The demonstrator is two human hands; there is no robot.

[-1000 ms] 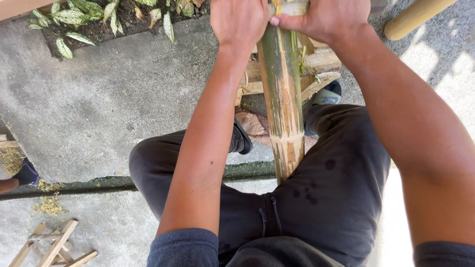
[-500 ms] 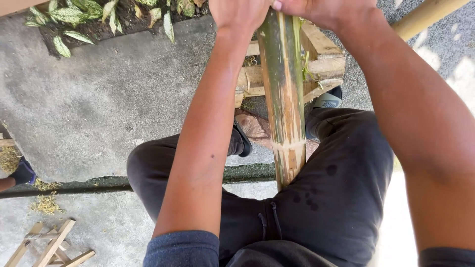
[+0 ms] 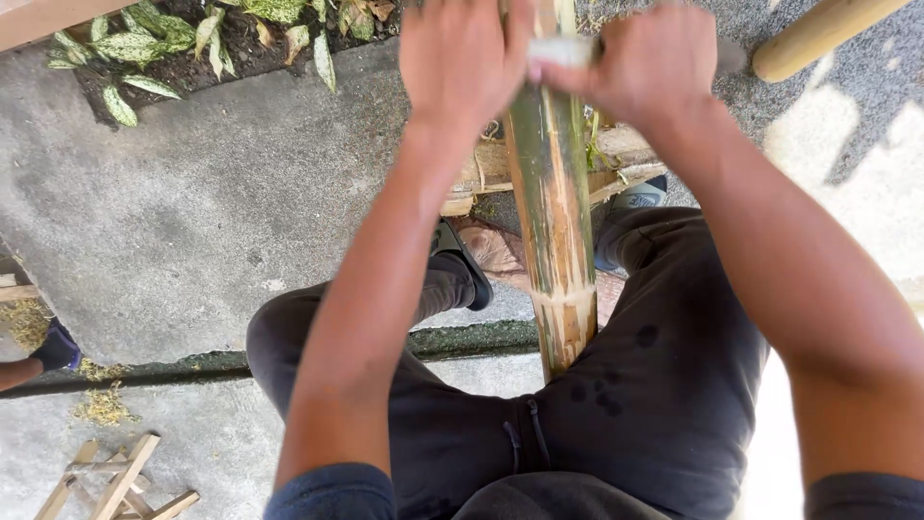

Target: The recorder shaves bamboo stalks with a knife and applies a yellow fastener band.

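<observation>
The bamboo pole (image 3: 555,231) runs from my lap up over a low wooden block (image 3: 616,154), braced so my left hand (image 3: 460,60) and right hand (image 3: 643,65) each grip closed on a pale tool (image 3: 560,48) laid across it (blurred), above concrete floor (image 3: 192,212) edged by leafy plants (image 3: 173,39).

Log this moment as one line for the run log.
left hand: on bamboo pole | right hand: gripping pale tool handle | pole: propped against lap
</observation>
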